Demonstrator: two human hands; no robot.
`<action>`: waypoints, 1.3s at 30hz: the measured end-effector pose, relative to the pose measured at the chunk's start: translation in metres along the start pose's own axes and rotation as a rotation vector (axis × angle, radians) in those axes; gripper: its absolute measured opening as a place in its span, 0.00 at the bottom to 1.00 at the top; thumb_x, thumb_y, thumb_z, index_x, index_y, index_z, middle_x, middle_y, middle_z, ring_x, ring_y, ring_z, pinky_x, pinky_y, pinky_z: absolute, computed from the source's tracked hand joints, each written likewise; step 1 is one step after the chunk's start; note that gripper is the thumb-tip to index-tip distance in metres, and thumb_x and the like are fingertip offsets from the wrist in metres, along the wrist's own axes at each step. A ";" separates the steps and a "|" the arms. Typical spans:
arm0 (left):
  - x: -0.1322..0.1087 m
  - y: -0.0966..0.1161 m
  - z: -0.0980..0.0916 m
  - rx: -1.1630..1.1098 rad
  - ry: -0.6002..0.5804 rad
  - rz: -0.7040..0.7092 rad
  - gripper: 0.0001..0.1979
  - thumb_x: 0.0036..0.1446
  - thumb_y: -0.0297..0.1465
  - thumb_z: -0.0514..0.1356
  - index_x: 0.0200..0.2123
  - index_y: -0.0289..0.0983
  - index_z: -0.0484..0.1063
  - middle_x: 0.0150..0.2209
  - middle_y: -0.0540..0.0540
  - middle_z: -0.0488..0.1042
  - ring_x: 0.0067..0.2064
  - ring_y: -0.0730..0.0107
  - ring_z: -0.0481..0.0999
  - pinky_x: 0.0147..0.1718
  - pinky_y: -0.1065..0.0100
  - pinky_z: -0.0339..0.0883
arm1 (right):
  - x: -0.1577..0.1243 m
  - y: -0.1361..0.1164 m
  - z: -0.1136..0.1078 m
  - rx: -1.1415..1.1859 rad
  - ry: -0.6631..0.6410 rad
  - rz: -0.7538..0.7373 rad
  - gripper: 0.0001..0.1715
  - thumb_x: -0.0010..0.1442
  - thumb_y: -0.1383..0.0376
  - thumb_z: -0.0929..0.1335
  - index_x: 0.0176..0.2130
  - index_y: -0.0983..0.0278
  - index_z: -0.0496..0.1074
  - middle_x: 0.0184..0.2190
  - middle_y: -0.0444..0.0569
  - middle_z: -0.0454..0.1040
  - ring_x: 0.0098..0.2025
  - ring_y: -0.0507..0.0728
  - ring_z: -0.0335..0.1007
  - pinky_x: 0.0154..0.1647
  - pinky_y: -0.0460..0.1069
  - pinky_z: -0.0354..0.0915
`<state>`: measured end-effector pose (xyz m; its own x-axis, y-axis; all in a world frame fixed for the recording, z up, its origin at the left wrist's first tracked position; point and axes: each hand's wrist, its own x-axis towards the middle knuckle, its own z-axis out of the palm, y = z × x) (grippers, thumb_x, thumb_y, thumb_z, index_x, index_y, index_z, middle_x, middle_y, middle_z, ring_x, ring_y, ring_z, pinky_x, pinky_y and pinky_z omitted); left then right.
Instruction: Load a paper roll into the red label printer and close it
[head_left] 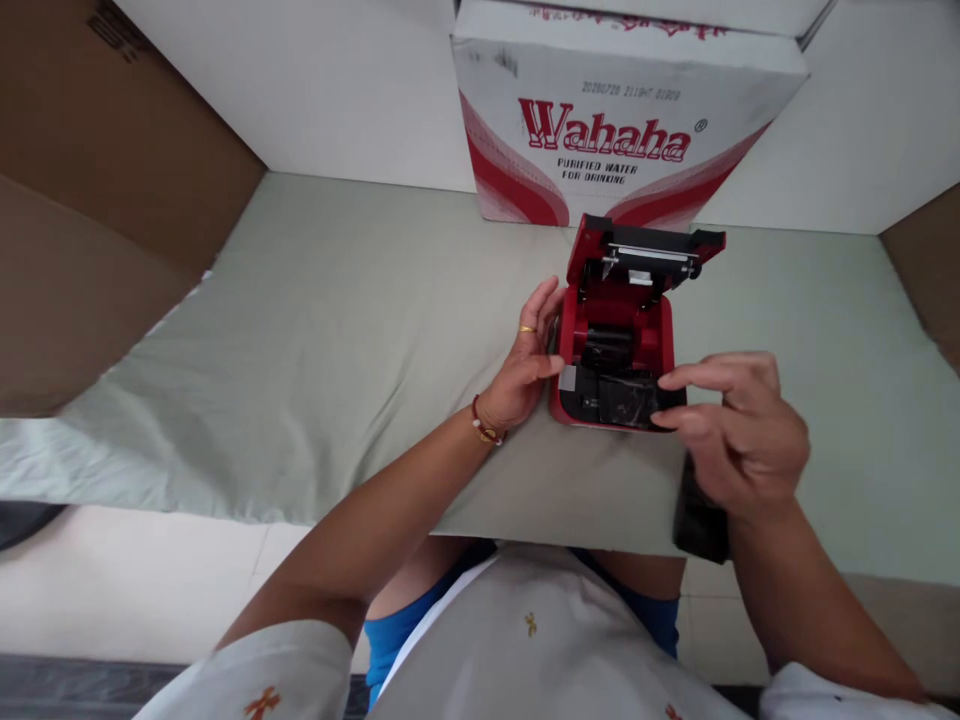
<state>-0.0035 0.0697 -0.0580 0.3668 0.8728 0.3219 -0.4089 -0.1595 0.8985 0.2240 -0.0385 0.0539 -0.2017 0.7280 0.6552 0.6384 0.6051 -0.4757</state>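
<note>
A red and black label printer [556,400] stands on the cloth with its lid [592,240] raised. Inside lies a dark glossy roll [607,345], and a black shiny strip [626,398] extends from it over the front edge. My left hand [525,365] holds the printer's left side, thumb at the front corner and fingers along the wall. At the strip's right end, my right hand [739,430] grips it between thumb and forefinger. Beneath that hand is a black object [701,520], partly hidden, its kind unclear.
Behind the printer stands a white and red Wahaha water carton [622,130]. Brown cardboard [112,220] rises at the left, with more cardboard [926,260] at the right. A pale green cloth [337,320] covers the table, whose front edge is close to my body.
</note>
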 end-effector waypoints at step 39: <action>0.009 0.013 0.015 0.024 0.440 -0.134 0.29 0.69 0.60 0.63 0.43 0.39 0.83 0.22 0.57 0.58 0.23 0.75 0.55 0.27 0.67 0.59 | 0.051 -0.009 -0.080 0.139 -0.453 0.628 0.22 0.66 0.45 0.77 0.56 0.46 0.84 0.42 0.49 0.86 0.36 0.62 0.82 0.34 0.55 0.76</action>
<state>0.0073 0.0687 -0.0388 0.0234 0.9985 0.0501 -0.3609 -0.0383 0.9318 0.2670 -0.0328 0.1382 -0.1357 0.9895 -0.0497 0.6406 0.0494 -0.7663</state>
